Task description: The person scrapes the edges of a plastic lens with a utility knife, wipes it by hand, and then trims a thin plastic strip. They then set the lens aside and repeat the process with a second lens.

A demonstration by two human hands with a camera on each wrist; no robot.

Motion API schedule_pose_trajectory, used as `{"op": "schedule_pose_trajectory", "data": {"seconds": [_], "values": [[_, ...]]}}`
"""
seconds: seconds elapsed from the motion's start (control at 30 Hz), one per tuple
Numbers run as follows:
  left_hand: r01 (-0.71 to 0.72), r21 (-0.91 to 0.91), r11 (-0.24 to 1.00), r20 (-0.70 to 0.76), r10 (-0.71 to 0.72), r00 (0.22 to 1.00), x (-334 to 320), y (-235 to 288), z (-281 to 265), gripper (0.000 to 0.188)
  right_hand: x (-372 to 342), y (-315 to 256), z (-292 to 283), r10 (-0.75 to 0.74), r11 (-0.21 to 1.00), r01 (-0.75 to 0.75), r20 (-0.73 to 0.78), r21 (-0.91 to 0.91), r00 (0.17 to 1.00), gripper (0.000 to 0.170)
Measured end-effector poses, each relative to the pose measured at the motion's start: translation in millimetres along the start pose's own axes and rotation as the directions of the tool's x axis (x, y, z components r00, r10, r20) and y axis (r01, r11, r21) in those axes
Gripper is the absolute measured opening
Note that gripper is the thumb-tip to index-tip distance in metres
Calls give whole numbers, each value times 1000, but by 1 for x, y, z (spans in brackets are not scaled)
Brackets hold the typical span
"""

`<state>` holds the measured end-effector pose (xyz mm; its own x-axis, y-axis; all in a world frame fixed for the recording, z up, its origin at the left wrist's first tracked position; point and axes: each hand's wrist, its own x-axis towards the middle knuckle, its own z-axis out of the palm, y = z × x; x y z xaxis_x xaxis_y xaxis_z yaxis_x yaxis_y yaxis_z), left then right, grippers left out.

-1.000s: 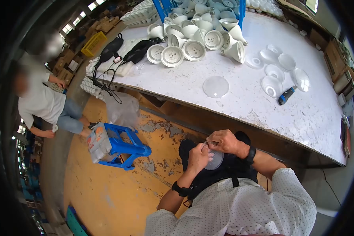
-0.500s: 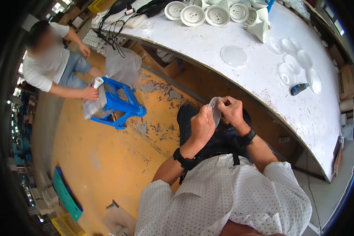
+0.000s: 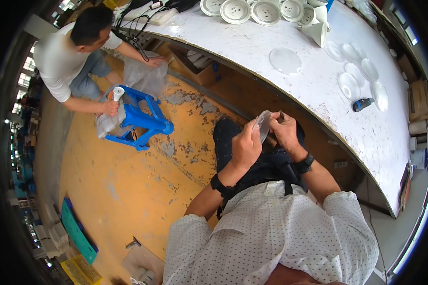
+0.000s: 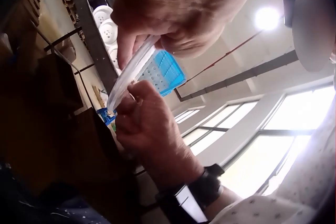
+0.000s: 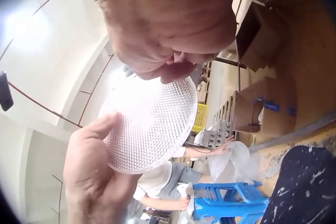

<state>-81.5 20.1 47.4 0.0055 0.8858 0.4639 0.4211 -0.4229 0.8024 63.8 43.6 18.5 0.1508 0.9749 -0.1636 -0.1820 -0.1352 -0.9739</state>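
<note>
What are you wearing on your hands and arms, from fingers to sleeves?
The left hand and right hand wear no gloves. Each wrist has a black strap; the right strap bears a chunky black piece. The loose short sleeves are whitish with small dark dots.

The left hand (image 4: 176,8) fills the top of the left wrist view, its fingers gripping the upper end of a clear disc (image 4: 126,76), which is seen nearly edge-on and slants down to the left. The right hand (image 4: 149,129) is below, fingers curled, fingertips at the disc's lower part. A black wristband (image 4: 206,184) circles its wrist, and a pale dotted sleeve (image 4: 268,211) shows at the lower right. Behind the disc are a blue basket (image 4: 163,74) and, to the upper left, white cups (image 4: 108,32) in a row beside a dark table edge (image 4: 93,35). Bright windows (image 4: 262,153) stand at the right, under a glowing lamp (image 4: 268,18).
</note>
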Motion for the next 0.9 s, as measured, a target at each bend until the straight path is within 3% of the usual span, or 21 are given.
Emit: {"op": "schedule_pose_trajectory", "data": {"seconds": [0.03,0.1,0.13,0.17,0.2,0.23,0.33,0.43,0.47,0.53,0.57,0.6,0.67,0.7,0.73,0.77,0.87,0.9], "values": [[98,-51,994,57,-95,994,1,0,-2,22,-1,-5,-3,-76,989,78,16,-124,997,11],[136,-78,988,75,-131,989,4,0,-3,21,0,-10,-10,-220,874,228,68,-429,973,16],[174,-105,979,104,-163,981,4,-1,-3,20,-2,-12,-13,-219,874,230,74,-429,973,16],[177,-103,979,99,-167,981,4,-2,-3,20,-6,-15,-15,-331,770,371,172,-519,928,16],[328,-128,936,240,-292,926,4,-5,-1,20,-8,-20,-14,-425,637,506,283,-582,860,17],[473,-133,871,375,-397,837,4,-7,0,22,-8,-20,-12,-443,620,524,290,-584,848,17],[585,-217,782,399,-476,784,-1,-13,0,25,-8,-22,-14,-419,712,490,255,-502,871,16],[608,-259,751,304,-534,789,-4,-37,-12,26,3,-10,-30,-361,750,408,194,-521,912,17],[659,-235,715,301,-591,748,-2,-56,-18,25,6,-10,-35,-362,748,410,196,-521,911,17],[681,-199,705,231,-641,731,12,-80,-35,24,8,-15,-43,-207,345,388,334,-855,920,19],[669,-273,691,161,-653,740,19,-88,-39,24,7,-19,-44,-98,237,348,334,-907,937,25],[649,-347,678,89,-665,742,27,-87,-43,25,7,-22,-43,-98,235,351,337,-906,936,25],[641,-375,670,152,-637,756,29,-77,-43,25,5,-25,-37,-212,502,361,293,-786,932,28],[638,-399,659,220,-606,764,30,-65,-43,25,3,-22,-34,-209,504,356,289,-787,934,28],[673,-379,635,329,-588,739,28,-54,-41,25,5,-20,-29,-341,524,464,324,-714,882,29],[642,-396,657,348,-540,767,21,-54,-31,25,10,-20,-24,-473,523,570,340,-634,813,30],[625,-411,663,417,-473,776,13,-38,-15,26,5,-40,-4,-480,463,627,417,-627,772,30],[643,-457,615,407,-499,766,13,-32,-13,25,4,-40,-1,-430,551,576,387,-604,816,29]]}}
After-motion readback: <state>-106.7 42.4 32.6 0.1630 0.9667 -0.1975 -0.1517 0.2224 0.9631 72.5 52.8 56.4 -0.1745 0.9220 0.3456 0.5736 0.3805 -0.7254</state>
